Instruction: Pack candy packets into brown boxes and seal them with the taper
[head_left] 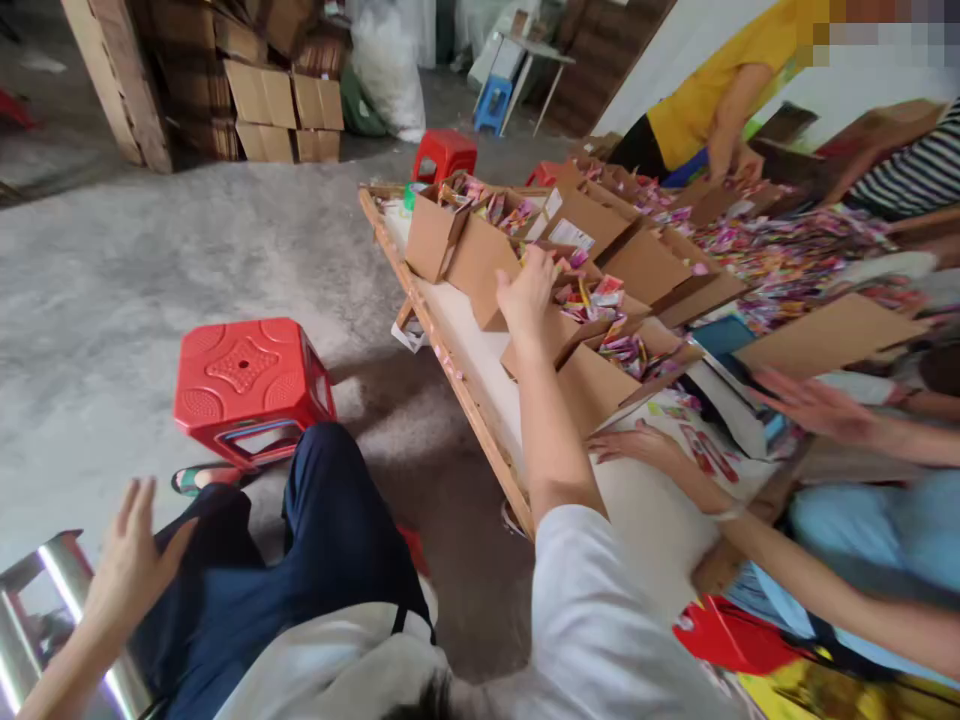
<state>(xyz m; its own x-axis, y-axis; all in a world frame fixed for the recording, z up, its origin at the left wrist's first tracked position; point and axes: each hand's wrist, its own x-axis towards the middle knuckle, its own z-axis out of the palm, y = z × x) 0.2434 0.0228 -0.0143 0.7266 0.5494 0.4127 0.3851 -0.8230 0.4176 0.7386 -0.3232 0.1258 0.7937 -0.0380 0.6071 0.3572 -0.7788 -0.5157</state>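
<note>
While the right hand (527, 290) stretches out over an open cardboard box (559, 335) at about one o'clock, its fingers curl loosely down toward the colourful candy packets (592, 298) inside; whether it grips any cannot be told. The left hand (131, 565), at eight o'clock, hangs spread wide and empty above the dark trouser leg (330, 530), near a metal rail (56, 575). A red plastic stool (247, 385) stands on the concrete floor at ten o'clock. At three o'clock, a co-worker's hand (637, 445) lies flat on the white tabletop (480, 350).
</note>
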